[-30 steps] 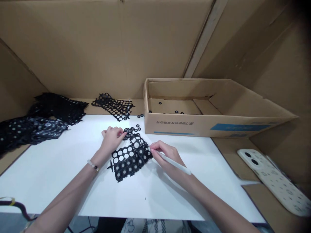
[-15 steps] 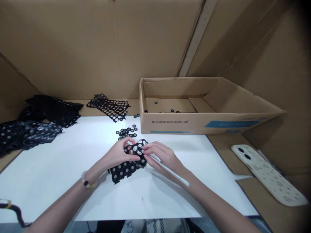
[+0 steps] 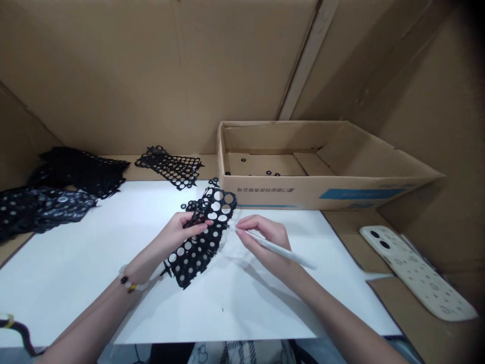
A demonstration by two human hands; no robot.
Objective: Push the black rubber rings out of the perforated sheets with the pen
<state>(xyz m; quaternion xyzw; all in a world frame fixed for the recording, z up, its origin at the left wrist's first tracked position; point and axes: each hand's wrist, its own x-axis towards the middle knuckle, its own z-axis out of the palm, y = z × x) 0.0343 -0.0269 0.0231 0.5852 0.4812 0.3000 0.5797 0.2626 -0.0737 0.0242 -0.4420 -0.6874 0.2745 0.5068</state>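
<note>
Between the thumb and fingers of my left hand (image 3: pixel 177 237) is a black rubbery sheet (image 3: pixel 199 255) punched with rows of round holes, some open and some filled with grey-white discs or rings. It slants over the white table, its far end reaching toward the box. My right hand (image 3: pixel 268 236) is closed on a slim white pen-like tool (image 3: pixel 290 251), whose tip lies just off the sheet's right edge. Small black rings (image 3: pixel 191 206) lie behind my left hand, partly covered by the sheet.
An open cardboard box (image 3: pixel 265 193) stands at the back right with several black rings (image 3: pixel 269 173) inside. A holed black sheet (image 3: pixel 172 167) lies at the back, and more black sheets (image 3: pixel 83 172) are piled at the left. A phone in a cream case (image 3: pixel 417 273) rests at the right.
The sheet, bent over in my left hand before, has opened out flatter and stretches farther away. My right hand with the white tool has drawn back to the right, off the sheet.
</note>
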